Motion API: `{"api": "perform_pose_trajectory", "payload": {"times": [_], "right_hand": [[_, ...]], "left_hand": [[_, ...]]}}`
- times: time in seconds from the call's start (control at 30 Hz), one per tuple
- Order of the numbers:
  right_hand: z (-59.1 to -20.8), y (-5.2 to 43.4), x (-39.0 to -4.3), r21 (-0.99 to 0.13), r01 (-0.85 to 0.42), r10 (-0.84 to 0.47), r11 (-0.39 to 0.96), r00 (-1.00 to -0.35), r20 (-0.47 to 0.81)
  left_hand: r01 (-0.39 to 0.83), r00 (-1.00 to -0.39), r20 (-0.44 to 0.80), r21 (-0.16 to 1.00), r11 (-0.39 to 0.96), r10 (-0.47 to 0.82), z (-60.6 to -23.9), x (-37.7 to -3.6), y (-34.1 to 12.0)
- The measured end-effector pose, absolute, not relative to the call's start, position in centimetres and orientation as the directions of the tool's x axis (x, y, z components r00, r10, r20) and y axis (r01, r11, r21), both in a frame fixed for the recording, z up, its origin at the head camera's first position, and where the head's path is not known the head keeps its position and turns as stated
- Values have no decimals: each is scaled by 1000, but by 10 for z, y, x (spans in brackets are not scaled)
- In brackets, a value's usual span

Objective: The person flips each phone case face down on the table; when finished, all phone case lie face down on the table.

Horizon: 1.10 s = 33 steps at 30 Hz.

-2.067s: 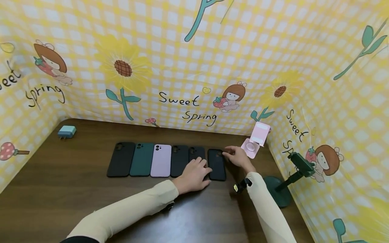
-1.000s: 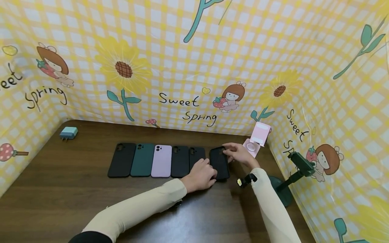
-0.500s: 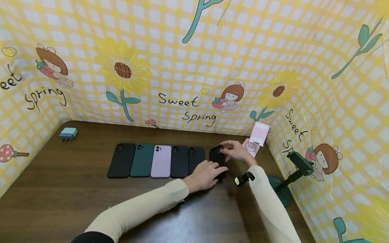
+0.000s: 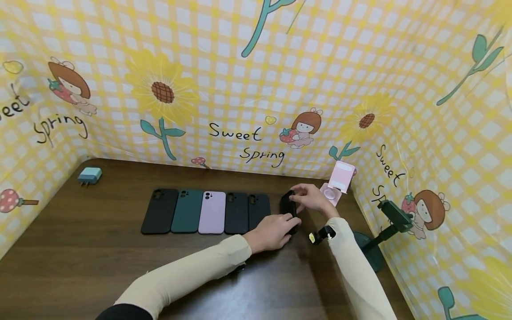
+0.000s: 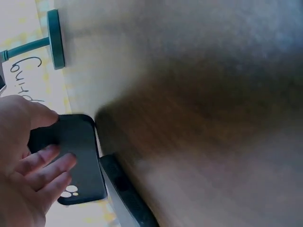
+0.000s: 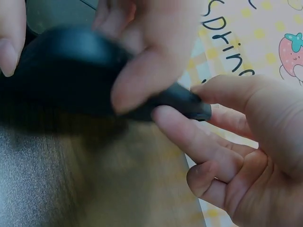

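Head view – five-case row (image 4: 208, 211), right wrist – fingertips (image 6: 165, 116) pinching black case (image 6: 71, 71)

The head view looks down from above; both wrist views sit close, sharing the black phone case (image 4: 288, 208).

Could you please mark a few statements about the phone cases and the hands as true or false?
1. Both hands hold the black case. True.
2. The held case lies flat in the row. False: it is tilted up off the table.
3. The lilac case sits between a green case and a black one. True.
4. The blue charger lies by the right hand. False: it is far off, in the table's left back corner.
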State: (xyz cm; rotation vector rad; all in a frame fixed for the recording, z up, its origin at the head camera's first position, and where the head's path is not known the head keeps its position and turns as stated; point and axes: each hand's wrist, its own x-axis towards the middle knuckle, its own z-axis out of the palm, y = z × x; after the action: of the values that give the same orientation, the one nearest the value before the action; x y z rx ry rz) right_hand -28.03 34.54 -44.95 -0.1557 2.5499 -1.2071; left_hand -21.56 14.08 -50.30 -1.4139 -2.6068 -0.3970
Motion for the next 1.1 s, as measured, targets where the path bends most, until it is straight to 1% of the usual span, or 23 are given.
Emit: {"api": "perform_pose_trajectory", "payload": {"times": [0.17, 0.27, 0.4, 0.53, 0.7, 0.93, 1.1], "right_hand": [[-452, 344, -280, -771, 37, -233, 636, -943, -237], [-458, 346, -281, -770, 21, -240, 638, -945, -225], [-467, 348, -281, -752, -15, -238, 659, -953, -190], [-473, 347, -282, -749, -44, -239, 661, -958, -156], [-482, 348, -283, -737, -72, -255, 672, -957, -139], [-492, 352, -281, -711, -131, -305, 691, -944, -122], [-493, 354, -281, -688, -143, -327, 712, -934, -145]], "left_hand": [[825, -565, 262, 197, 530, 782, -504, -214, 139], [828, -560, 290, 160, 537, 777, -504, -214, 136], [831, -540, 337, 70, 552, 771, -502, -213, 129], [825, -538, 359, 39, 564, 763, -499, -214, 121], [802, -567, 331, 15, 597, 754, -499, -217, 115], [760, -640, 216, 35, 649, 738, -507, -220, 115], [751, -652, 203, 37, 660, 731, -510, -220, 115]]}}
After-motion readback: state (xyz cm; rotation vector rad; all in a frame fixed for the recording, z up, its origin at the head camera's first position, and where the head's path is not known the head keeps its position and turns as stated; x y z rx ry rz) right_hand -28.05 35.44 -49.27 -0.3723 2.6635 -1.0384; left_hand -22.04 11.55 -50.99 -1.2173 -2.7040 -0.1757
